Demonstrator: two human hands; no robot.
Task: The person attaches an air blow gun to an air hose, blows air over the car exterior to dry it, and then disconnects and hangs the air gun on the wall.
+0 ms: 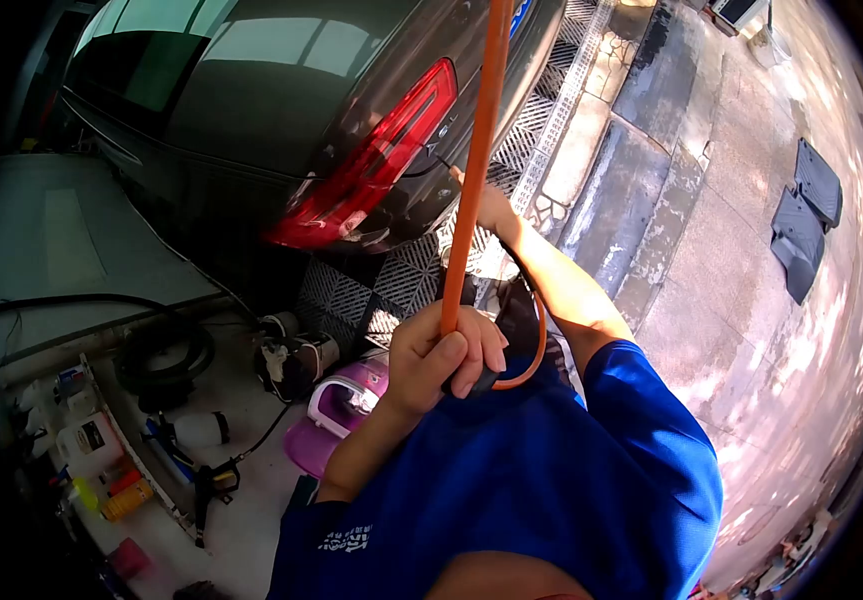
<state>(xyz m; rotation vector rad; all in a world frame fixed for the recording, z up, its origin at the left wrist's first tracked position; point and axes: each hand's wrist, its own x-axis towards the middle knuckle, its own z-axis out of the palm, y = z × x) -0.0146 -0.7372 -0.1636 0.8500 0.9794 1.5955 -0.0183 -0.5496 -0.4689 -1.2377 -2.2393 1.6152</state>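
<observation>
My left hand (441, 362) is closed around an orange hose (474, 160) that rises straight up past the top of the view. Below this hand the hose loops round in an orange bend (537, 350) and a black length leads toward my right hand (494, 208). My right hand reaches out behind the upright hose, its fingers closed and partly hidden. A thin dark curved tip (421, 173) extends from them toward the rear of a dark car (281, 110), close beside its red tail light (376, 165). The tool's body is hidden.
On the left, a tray (141, 450) holds bottles, with a spray gun (213, 490) next to it. A coiled black hose (166, 355) and a purple-pink container (316, 440) stand nearby. Patterned floor tiles (336, 300) lie under the car; dark mats (803, 225) lie at right.
</observation>
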